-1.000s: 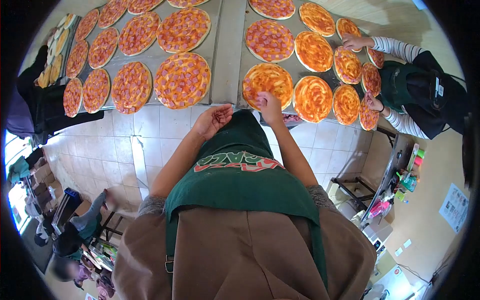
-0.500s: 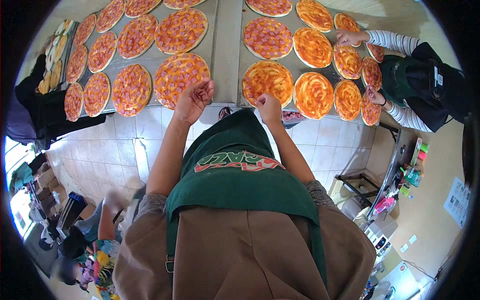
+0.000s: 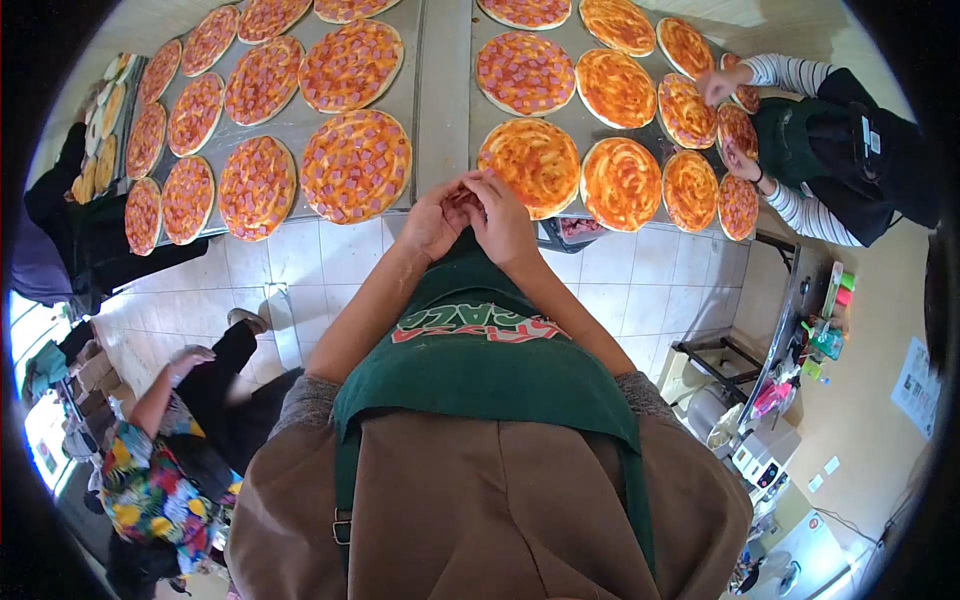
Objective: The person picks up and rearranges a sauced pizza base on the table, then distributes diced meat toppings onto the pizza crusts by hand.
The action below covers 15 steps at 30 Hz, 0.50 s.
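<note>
My left hand (image 3: pixel 438 222) is cupped palm-up at the table's front edge, fingers curled. Against it rests my right hand (image 3: pixel 502 218), its fingertips bent together into the left palm. Whatever lies between them is hidden. Just beyond my right hand is a pizza (image 3: pixel 530 160) spread with orange-red sauce, its lower left edge partly covered by the fingers. To the left of my hands lies a pizza topped with pink ham cubes (image 3: pixel 356 165). Another sauced pizza (image 3: pixel 620 185) sits to the right.
Several more pizzas, some with ham cubes, fill the metal table (image 3: pixel 440 110). A container of pinkish pieces (image 3: pixel 578 230) is below its front edge. At right, a co-worker in striped sleeves (image 3: pixel 812 215) reaches over pizzas. A person in a colourful shirt (image 3: pixel 165 490) is behind at left.
My hands, earlier apart over the table edge, have come together in the middle. The co-worker's upper hand has shifted right. The person behind has moved further into view.
</note>
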Available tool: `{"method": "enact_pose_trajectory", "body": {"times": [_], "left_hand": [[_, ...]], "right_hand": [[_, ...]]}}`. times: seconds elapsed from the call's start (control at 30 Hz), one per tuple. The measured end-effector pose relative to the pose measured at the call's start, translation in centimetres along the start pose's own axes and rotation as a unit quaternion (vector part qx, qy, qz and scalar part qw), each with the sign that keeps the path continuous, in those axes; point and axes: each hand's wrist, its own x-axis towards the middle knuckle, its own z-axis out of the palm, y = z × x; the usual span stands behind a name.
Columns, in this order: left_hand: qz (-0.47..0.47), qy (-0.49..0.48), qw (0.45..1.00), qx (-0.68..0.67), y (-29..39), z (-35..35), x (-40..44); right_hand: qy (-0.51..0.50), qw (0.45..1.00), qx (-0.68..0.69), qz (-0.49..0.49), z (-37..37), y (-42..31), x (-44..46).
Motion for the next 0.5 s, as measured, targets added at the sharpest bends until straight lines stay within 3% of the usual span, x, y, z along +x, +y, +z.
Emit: {"method": "enact_pose_trajectory", "body": {"times": [0.1,0.2,0.3,0.43,0.5], "left_hand": [[0.007,0.006,1.0,0.007,-0.5,0.2,0.3],[-0.02,0.001,1.0,0.007,-0.7,0.6,0.2],[-0.026,-0.007,1.0,-0.004,-0.9,0.7,0.4],[-0.052,0.01,0.999,-0.011,-1.2,1.3,0.4],[-0.06,0.024,0.998,-0.014,-1.3,1.3,0.6]], "right_hand": [[-0.029,0.999,0.035,0.028,-0.1,0.9,-0.3],[-0.098,0.959,0.181,0.193,-1.2,1.1,-0.4],[-0.049,0.934,0.298,0.189,-0.7,3.7,-1.0],[-0.058,0.797,0.509,0.319,-2.5,4.5,-1.5],[-0.047,0.783,0.511,0.353,-2.9,6.5,-2.3]]}}
